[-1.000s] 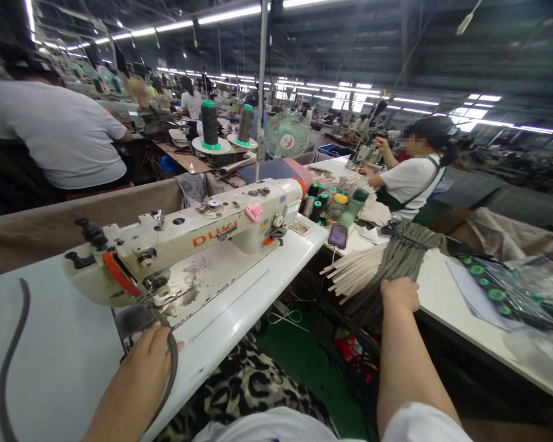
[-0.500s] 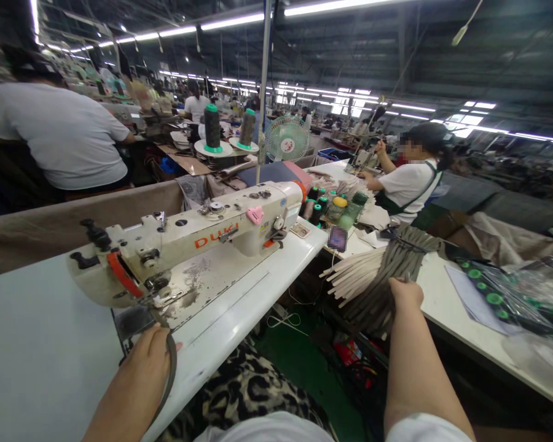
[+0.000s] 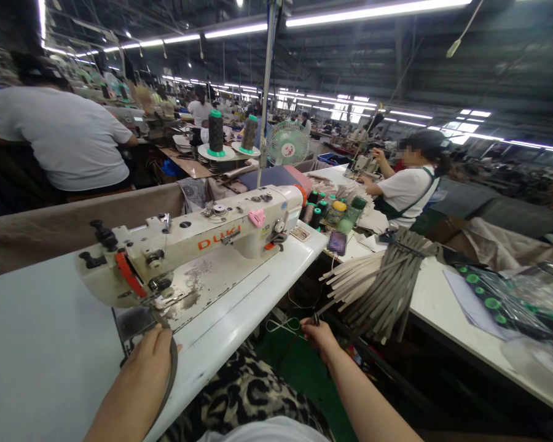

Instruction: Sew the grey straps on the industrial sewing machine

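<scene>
Two bare hands each grip a strip. The left hand [image 3: 147, 362] curls around a dark grey flexible strap [image 3: 172, 368] at the near edge of the white sewing table [image 3: 41, 344], just in front of the needle plate of the cream DUKI sewing machine [image 3: 203, 239]. The right hand [image 3: 321, 336], low in the gap between the tables, pinches the end of a thin grey strip [image 3: 328, 305]. This strip leads up toward the fanned bundle of grey and cream strips [image 3: 387, 288] overhanging the white side table [image 3: 435, 294] at right. Both pieces look light, limp and fairly smooth, likely to droop wherever unsupported, so a flat pinch close to the end seems surest. Farther off stand dark thread cones [image 3: 215, 132], a small green fan [image 3: 287, 144] and a seated person in a white shirt [image 3: 408, 184].
</scene>
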The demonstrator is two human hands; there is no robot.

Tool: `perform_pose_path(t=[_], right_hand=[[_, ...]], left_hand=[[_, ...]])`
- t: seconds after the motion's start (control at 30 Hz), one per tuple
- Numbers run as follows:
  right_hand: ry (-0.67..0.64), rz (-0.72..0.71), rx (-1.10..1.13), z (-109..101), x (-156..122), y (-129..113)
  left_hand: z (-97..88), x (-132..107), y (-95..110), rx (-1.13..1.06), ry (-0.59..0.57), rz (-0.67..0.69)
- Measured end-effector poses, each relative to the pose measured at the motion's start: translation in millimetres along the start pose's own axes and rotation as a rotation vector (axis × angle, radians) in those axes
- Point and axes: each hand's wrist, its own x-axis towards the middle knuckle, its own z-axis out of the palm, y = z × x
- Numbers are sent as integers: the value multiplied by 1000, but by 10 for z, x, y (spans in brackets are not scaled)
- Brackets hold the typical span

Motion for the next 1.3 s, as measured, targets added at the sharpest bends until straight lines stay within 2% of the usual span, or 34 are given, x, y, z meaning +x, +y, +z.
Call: perform_pose_path(t=[0.1,0.23,0.33,0.53,0.67,0.8,1.0,1.17,1.3], right_hand=[[-10,13,42,52,42,64],[133,-89,135,-143,346,-248],[158,-141,152,-151,405,-368],[-22,-106,27,136,122,-279],[-99,-172,-59,129,63,-462],[-159,-292,-199,173,0,-694],[-224,-394,-356,366,-352,-917],[-351,-557,-515,577,-539,-1014],[-456,-571,-603,712,-645,-1008]], left_hand=[[18,-15,-23,37,-18,43],[-75,-26,38,70,-82,54],[-147,-10,109,69,-123,42],[-227,42,214,107,-128,45],[-358,114,302,183,-165,15],[-415,181,299,202,-132,17],[-408,180,264,160,-91,4],[-449,175,255,161,-102,35],[-440,172,257,177,-91,31]])
